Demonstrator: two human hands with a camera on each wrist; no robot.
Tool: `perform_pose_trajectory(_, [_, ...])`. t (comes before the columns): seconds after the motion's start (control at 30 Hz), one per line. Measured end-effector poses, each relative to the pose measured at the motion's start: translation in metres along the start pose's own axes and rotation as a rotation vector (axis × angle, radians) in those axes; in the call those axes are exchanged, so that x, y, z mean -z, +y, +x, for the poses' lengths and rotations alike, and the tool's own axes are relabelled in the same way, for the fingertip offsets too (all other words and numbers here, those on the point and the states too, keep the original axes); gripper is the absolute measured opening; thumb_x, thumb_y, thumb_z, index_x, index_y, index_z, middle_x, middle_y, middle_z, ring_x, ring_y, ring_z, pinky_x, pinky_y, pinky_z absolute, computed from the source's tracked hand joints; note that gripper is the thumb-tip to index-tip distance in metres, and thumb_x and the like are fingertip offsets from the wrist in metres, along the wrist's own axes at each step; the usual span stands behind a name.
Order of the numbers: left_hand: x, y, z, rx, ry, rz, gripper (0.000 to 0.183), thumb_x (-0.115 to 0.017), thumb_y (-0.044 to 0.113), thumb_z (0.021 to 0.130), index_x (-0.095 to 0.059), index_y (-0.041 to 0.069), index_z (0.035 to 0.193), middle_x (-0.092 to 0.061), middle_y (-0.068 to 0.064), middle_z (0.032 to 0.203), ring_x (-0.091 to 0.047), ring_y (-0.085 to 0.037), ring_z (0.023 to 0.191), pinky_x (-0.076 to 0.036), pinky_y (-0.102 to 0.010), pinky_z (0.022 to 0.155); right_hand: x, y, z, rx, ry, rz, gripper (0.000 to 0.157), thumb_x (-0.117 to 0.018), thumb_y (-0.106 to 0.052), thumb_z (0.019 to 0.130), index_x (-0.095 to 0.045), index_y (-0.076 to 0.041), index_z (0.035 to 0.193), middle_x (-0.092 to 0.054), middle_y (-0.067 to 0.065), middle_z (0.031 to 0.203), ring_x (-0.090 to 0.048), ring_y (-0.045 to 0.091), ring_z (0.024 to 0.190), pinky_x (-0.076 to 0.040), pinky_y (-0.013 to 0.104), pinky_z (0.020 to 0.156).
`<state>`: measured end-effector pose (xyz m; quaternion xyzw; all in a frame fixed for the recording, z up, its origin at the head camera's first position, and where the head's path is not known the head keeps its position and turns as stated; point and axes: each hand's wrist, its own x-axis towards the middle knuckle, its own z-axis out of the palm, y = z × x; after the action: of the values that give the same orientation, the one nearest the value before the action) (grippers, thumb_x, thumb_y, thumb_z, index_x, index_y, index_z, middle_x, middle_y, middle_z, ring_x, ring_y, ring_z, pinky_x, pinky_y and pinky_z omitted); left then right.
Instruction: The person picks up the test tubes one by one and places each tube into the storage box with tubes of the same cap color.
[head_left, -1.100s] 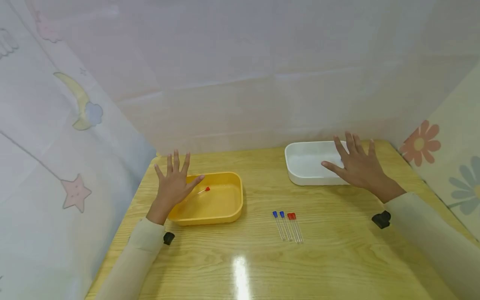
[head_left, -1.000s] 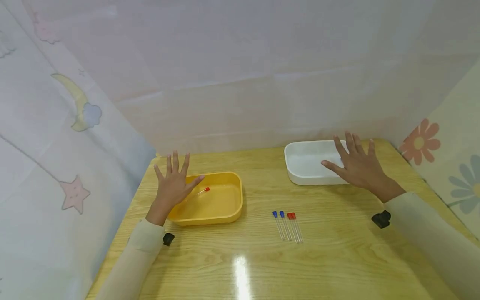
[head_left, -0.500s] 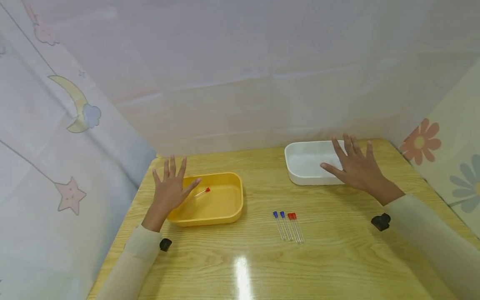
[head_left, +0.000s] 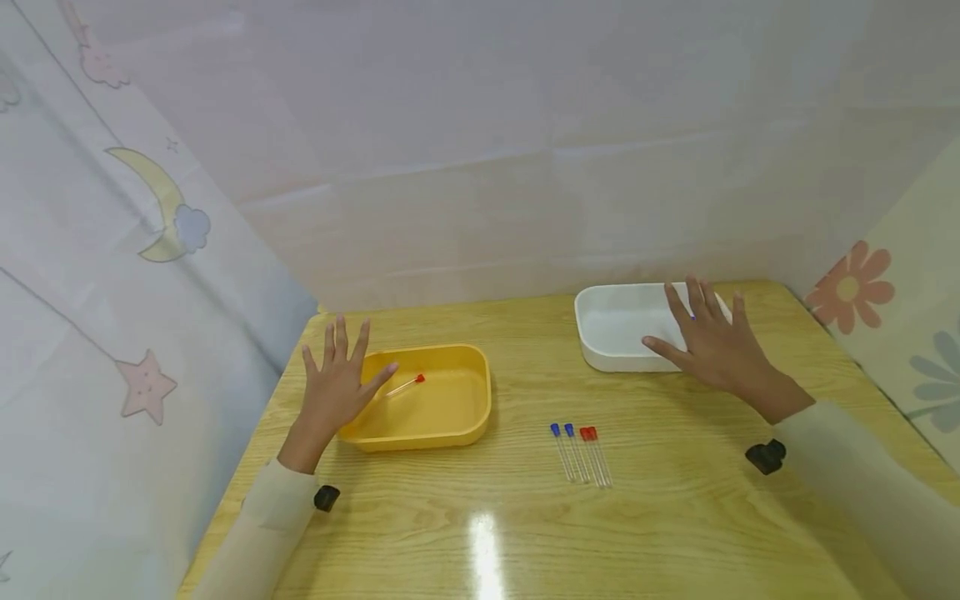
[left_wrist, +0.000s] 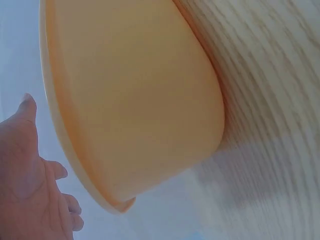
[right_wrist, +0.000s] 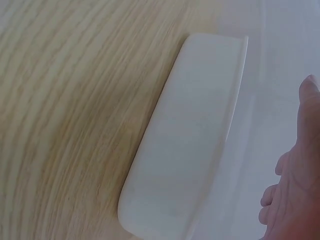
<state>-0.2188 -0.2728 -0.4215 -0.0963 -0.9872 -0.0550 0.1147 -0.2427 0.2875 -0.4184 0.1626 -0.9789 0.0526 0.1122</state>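
My left hand is spread over the left side of the yellow tray, its fingers straight and holding nothing. One thin clear tube with a red cap lies inside that tray. Over the right part of the white tray hovers my right hand, also spread and holding nothing. A bit of blue shows between its fingers, in the white tray. Between the trays, nearer me, two blue-capped tubes and two red-capped tubes lie side by side. Both wrist views show the hands beside the trays' outer walls.
The wooden table carries everything, with a bright light reflection near its front. A pale cloth hangs behind it, and printed cloths with a moon and flowers flank the sides.
My left hand has drifted slightly toward me and left, showing more of the tube in the yellow tray. The right hand has hardly moved; trays and tubes stay in place.
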Motion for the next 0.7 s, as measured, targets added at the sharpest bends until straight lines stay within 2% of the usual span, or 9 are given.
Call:
perform_pose_trajectory(0.23, [0.003,-0.002,-0.006,0.004,-0.002,-0.013,0.088,-0.039,0.070,0.088,-0.001,0.025,0.153,0.011,-0.016,0.155,0.010,-0.034,0.142,0.003,-0.071,0.101,-0.001,-0.008,-0.005,0.033,0.022,0.000,0.092,-0.044,-0.064,0.090,-0.003,-0.011,0.153,0.002,0.024,0.155,-0.003,0.044,0.140,0.010,0.069,0.101])
perform_pose_trajectory(0.47, [0.003,-0.006,-0.014,-0.009,0.001,-0.015,0.086,-0.040,0.067,0.089,0.001,0.026,0.153,0.010,-0.018,0.155,0.003,-0.038,0.142,-0.001,-0.071,0.101,-0.003,-0.015,-0.008,0.061,0.045,-0.002,0.092,-0.046,-0.063,0.089,-0.005,-0.011,0.153,-0.006,0.025,0.154,-0.006,0.042,0.140,0.015,0.062,0.103])
perform_pose_trajectory(0.7, [-0.008,-0.007,-0.028,-0.017,-0.037,-0.051,0.084,-0.039,0.065,0.091,-0.001,0.024,0.153,0.013,-0.016,0.155,0.007,-0.035,0.142,0.001,-0.071,0.102,-0.011,-0.024,-0.021,0.070,0.007,0.013,0.092,-0.044,-0.065,0.089,-0.005,-0.012,0.153,-0.002,0.021,0.156,-0.004,0.039,0.142,0.012,0.064,0.104])
